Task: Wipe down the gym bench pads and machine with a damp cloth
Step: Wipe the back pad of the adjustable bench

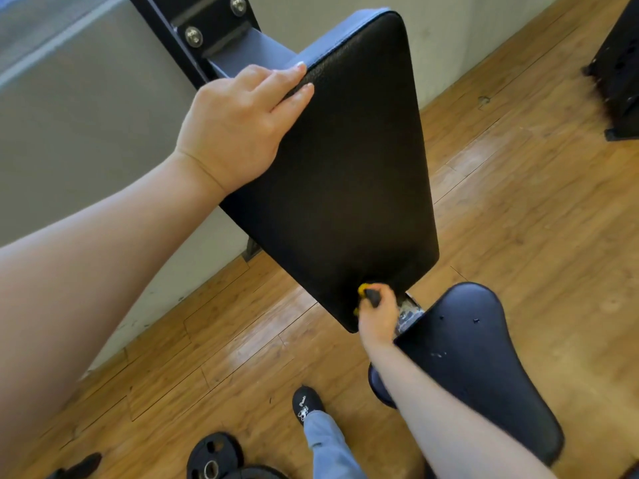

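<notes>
From the head view, the black back pad [345,167] of the gym bench fills the middle of the picture, tilted up toward a dark steel frame [207,25] with bolts. The left hand [238,126] lies on the pad's upper left edge, fingers fairly straight and spread over the rim, palm against the side; it seems to steady the pad and holds nothing. At the pad's lower end, the right hand [377,312] is curled round a small dark knob with a yellow part [368,295], which looks like an adjustment pin, though it is too small to be sure. Just below and right of the pad sits the seat pad [484,368], with the right forearm crossing its near edge. No damp cloth shows anywhere, so where it is cannot be told. Below the pad, on the wooden floor [536,219], are a shoe and trouser leg [311,409] and, left of them, weight plates [214,458]. In my judgement the step in hand is setting or freeing the back pad's angle rather than wiping. The next move likely calls for keeping the left hand firm on the pad's edge while the pin is worked, so the pad does not drop, and then fetching the cloth to wipe the pad's surface.
</notes>
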{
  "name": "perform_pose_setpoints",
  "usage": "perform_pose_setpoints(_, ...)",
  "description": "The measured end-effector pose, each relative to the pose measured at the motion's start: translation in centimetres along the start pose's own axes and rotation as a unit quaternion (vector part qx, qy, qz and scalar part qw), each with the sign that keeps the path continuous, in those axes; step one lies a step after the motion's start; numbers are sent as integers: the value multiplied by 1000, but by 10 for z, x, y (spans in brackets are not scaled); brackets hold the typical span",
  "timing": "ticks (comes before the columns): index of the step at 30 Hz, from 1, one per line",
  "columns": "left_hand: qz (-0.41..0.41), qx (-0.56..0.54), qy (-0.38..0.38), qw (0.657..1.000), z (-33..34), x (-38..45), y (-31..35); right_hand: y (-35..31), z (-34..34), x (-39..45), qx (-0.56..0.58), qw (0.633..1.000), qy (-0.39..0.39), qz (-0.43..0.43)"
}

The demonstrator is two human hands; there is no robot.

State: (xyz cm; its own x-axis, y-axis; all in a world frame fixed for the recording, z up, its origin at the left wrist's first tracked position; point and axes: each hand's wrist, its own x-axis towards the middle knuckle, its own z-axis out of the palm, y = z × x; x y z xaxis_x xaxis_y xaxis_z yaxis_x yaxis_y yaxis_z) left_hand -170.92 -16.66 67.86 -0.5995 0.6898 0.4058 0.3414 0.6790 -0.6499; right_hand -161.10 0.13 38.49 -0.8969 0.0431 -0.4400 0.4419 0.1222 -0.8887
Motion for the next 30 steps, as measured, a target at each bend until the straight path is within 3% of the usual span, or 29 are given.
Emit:
perform_pose_setpoints(3,-1,1,-10,1000,-2,0,0,10,14,-32,-36,996,-85,-7)
perform_pose_setpoints(7,5,2,-17,1000,-2,2,1,11,-9,-12,-81,988,-127,-18)
perform_pose_setpoints(10,7,-4,-30,1000,-3,2,1,3,-45,20,-2,999,-34,19)
perform_pose_setpoints(13,71,-32,-73,994,-5,6,-1,-10,-85,73,26,997,72,32)
perform_pose_setpoints(16,149,-47,-141,978,-7,12,-5,-25,-106,115,17,997,74,22)
perform_pose_setpoints(19,171,-47,-171,969,-6,12,-6,-35,-102,134,-2,998,66,7)
perform_pose_setpoints(25,155,-60,-193,967,-7,13,-5,-20,-49,84,51,994,91,38)
perform_pose_setpoints(30,147,-69,-186,969,-7,12,-4,18,5,-12,4,999,-11,36)
